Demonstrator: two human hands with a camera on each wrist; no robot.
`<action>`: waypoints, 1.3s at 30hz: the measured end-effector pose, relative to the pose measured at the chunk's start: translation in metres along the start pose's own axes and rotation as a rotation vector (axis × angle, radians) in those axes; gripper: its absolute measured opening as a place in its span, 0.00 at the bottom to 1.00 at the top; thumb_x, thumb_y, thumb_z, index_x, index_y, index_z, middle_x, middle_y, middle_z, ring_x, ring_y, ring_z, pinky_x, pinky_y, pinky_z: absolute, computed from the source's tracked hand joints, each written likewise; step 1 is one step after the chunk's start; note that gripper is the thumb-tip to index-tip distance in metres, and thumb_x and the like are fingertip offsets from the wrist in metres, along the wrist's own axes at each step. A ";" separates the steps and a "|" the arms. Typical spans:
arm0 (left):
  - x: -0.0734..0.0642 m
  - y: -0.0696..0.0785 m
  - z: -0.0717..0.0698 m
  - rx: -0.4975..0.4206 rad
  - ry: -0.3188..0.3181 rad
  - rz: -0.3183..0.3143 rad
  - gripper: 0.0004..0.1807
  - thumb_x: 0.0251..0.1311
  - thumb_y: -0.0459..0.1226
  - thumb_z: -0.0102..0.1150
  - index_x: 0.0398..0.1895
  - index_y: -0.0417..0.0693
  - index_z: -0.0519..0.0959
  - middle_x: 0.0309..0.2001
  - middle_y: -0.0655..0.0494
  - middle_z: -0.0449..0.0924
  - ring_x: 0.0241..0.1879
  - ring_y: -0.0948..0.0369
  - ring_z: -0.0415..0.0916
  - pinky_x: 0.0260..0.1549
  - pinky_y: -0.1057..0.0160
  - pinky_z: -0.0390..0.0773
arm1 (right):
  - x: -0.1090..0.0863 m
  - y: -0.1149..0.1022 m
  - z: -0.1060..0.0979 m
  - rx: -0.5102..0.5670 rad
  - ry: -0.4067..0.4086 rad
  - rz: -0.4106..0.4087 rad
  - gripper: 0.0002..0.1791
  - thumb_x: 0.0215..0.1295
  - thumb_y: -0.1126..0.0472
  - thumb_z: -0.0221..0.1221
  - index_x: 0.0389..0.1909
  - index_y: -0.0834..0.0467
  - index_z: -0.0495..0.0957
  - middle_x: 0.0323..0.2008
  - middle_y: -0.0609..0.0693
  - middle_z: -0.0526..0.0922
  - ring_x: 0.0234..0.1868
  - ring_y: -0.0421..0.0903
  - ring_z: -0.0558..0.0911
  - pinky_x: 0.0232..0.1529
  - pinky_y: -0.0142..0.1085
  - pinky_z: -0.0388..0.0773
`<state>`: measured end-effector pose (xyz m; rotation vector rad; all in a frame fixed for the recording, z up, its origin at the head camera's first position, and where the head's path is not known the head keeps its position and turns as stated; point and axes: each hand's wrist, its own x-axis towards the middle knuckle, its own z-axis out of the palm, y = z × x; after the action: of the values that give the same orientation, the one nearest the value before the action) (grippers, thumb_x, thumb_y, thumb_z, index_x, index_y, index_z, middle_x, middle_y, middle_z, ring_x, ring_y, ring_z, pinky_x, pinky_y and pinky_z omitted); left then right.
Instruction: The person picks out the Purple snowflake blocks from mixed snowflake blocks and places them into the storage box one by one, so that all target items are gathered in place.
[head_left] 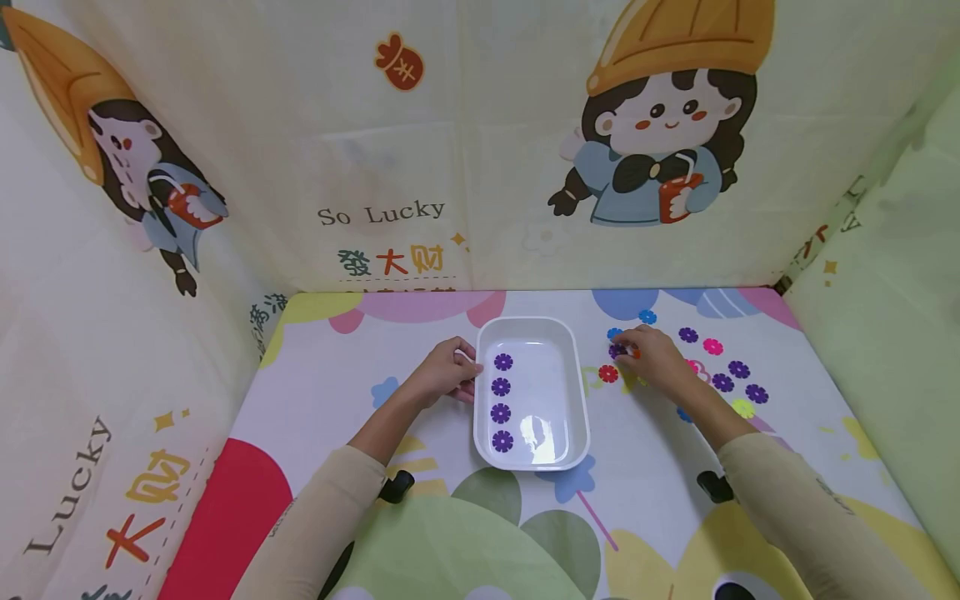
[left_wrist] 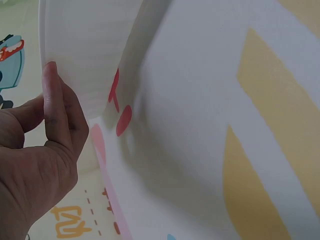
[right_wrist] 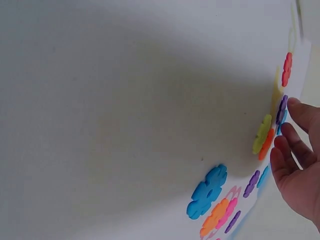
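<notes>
A white tray [head_left: 558,392] holds a column of several purple flower-shaped discs [head_left: 501,387] along its left side. My left hand [head_left: 448,371] grips the tray's left rim; the left wrist view shows its fingers [left_wrist: 55,107] against the tray's outer wall [left_wrist: 85,55]. To the right of the tray, my right hand [head_left: 654,357] is over loose discs. Thumb and fingers stand apart beside a purple disc [right_wrist: 282,109], which lies by the thumb tip. Whether they touch it is hard to tell. An orange disc [right_wrist: 266,144] and a yellow-green disc [right_wrist: 262,134] lie close to these fingers.
More flower discs are scattered on the right of the table: a red disc [head_left: 608,374] near the tray, a pink disc [head_left: 712,346], a blue disc [head_left: 647,317] and several purple discs [head_left: 738,369]. A printed cloth [head_left: 510,183] hangs behind the table and at both sides.
</notes>
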<state>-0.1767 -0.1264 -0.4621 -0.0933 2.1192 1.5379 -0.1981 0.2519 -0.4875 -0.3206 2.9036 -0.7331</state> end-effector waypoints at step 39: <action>0.001 0.000 0.001 0.015 0.006 -0.003 0.13 0.72 0.32 0.61 0.53 0.41 0.70 0.34 0.46 0.82 0.23 0.58 0.83 0.26 0.56 0.91 | 0.005 -0.001 0.001 0.048 -0.031 0.075 0.14 0.70 0.66 0.65 0.51 0.60 0.73 0.46 0.61 0.83 0.47 0.56 0.81 0.51 0.50 0.88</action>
<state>-0.1773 -0.1255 -0.4622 -0.0952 2.1341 1.5212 -0.2025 0.2493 -0.4880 -0.2149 2.8466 -0.7767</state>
